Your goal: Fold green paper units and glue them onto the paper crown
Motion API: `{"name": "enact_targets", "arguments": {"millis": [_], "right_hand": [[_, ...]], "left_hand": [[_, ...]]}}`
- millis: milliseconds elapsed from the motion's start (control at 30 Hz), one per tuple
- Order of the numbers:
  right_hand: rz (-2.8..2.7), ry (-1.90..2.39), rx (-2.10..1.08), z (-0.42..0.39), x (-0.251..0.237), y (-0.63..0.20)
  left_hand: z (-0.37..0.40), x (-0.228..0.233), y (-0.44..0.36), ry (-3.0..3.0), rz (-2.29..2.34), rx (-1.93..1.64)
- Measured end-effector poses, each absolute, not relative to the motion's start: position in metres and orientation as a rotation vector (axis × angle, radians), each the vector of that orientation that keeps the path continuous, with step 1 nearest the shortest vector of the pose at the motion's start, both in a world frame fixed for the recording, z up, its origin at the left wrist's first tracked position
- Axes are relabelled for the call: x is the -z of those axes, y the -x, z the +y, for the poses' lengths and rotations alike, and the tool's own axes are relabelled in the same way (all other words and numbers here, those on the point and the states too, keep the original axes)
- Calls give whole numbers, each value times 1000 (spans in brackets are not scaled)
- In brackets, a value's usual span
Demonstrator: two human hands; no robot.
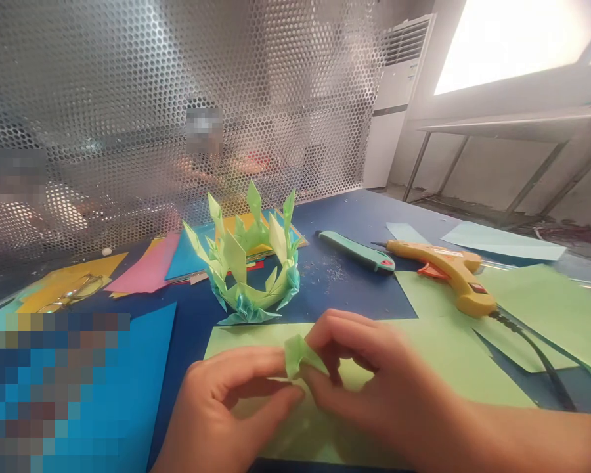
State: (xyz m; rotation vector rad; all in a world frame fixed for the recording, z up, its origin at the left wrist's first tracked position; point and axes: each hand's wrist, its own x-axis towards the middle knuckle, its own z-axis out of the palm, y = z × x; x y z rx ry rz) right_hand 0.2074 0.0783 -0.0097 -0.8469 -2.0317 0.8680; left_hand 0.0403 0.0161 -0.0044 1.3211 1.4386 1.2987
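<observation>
Between my two hands is a small folded piece of light green paper (299, 356), creased and standing up from the fingertips. My right hand (369, 368) pinches it between thumb and forefinger. On its other side my left hand (236, 401) closes on its edge, forefinger against the paper and thumb just below. Both hands are over a light green paper sheet (448, 368) lying flat. Just beyond them stands a folded paper crown (246, 295), with green pointed tips and blue-green folded pieces around its base.
A yellow hot glue gun (440, 259) lies at the right, its cord trailing forward. A green utility knife (357, 249) lies left of it. Pink paper (145, 266), blue paper (152, 374) and glasses (73, 292) are at the left. A perforated metal screen (276, 98) rises behind.
</observation>
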Motion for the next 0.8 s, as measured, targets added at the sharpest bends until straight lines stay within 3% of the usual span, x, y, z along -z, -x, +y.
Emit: {"name": "enact_targets", "arguments": {"millis": [400,800], "right_hand": [[-2108,709,-722,73,10,-207],[-2182,632,-602,81,15,-211]], "left_hand": [[29,9,-23,-1099,1343,-1120],[29,3,-33,-888,1355,-1213]]}}
